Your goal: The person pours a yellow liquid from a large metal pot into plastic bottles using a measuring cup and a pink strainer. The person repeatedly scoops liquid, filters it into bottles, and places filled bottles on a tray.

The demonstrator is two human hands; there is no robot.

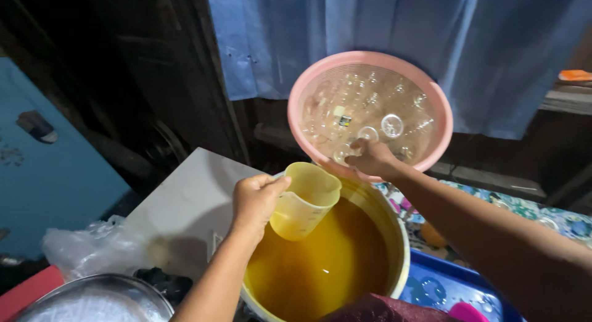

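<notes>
Jug: a translucent yellow plastic measuring jug, with faint graduation marks down its side and a pouring lip turned toward 12 o'clock. It looks empty and is tilted a little, mouth facing up and toward the camera.
Jug's place: held in the air over the near-left part of the bucket's mouth, just above the liquid; whether its base touches the surface cannot be told.
Left hand: the left hand is clenched around the jug's handle side, at 9 o'clock of the jug. The thumb lies along the rim; the other fingers wrap behind, hidden by the back of the hand.
Basin: a round pink plastic basin, tipped steeply so its inside faces the camera. It is filled with clear, small cup-like plastic pieces, which look wet and shiny.
Basin's place: at 1 o'clock of the jug, above the bucket's far rim, in front of a blue curtain.
Right hand: the right hand grips the basin's lower rim at its 6 o'clock, fingers curled over the edge into the inside, touching the clear pieces nearest the rim.
Bucket: a pale yellow bucket, nearly full of cloudy amber liquid.
Surroundings: a metal bowl at 8 o'clock of the bucket, crumpled clear plastic beside it, and a blue tray at 4 o'clock.
</notes>
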